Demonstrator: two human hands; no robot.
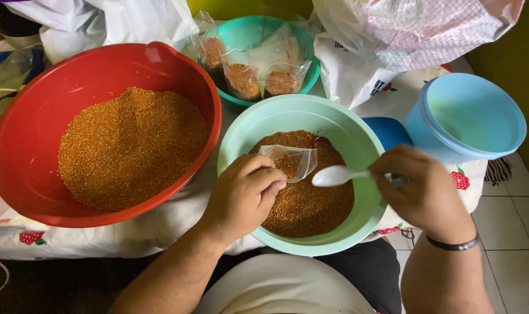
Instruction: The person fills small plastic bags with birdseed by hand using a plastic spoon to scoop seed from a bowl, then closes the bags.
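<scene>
Reds, greens and blues around a heap of golden-brown grain

Red basin full of orange-brown grain, and the same rusty gold fills the mint-green bowl; there's a white spoon and a clear little bag over it (see-through, grain showing inside). Teal bowl at the back, pale blue container to the side, white cloth with red strawberry prints, black wristband.

Small clear plastic bag over the mint bowl; three filled clear bags in the teal bowl; white printed sacks behind.
</scene>
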